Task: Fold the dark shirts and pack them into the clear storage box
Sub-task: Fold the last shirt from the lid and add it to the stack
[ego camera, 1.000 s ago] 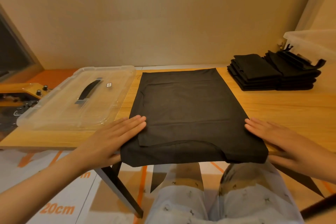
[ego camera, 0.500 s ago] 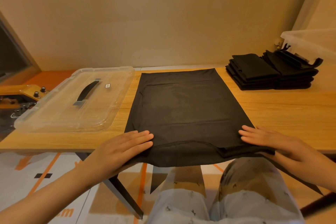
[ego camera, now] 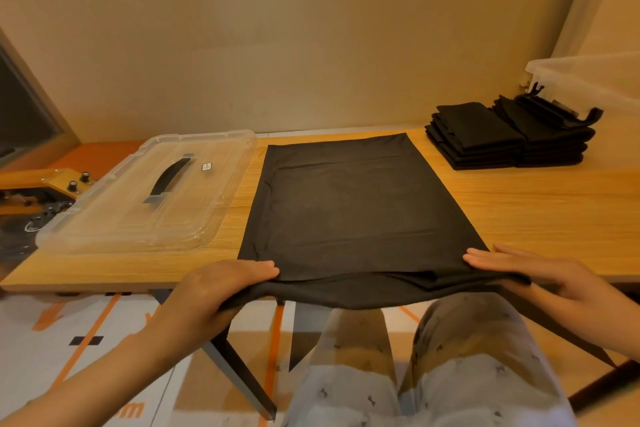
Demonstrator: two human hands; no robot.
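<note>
A dark shirt (ego camera: 356,208), folded into a long rectangle, lies on the wooden table (ego camera: 540,211) with its near end hanging over the front edge. My left hand (ego camera: 221,288) pinches the near left corner of the shirt, fingers on top and thumb under. My right hand (ego camera: 533,274) grips the near right corner the same way. Two stacks of folded dark shirts (ego camera: 502,133) sit at the back right. The clear storage box (ego camera: 588,80) stands behind them at the right edge, only partly in view.
The clear box lid (ego camera: 138,198) with a black handle lies on the table's left part. A yellow device with knobs (ego camera: 52,184) sits further left, off the table. My knees in light trousers are under the front edge. A wall runs behind the table.
Both hands slid back along the shirt to its near end and went from lying flat on the cloth to gripping its near corners at the table's edge.
</note>
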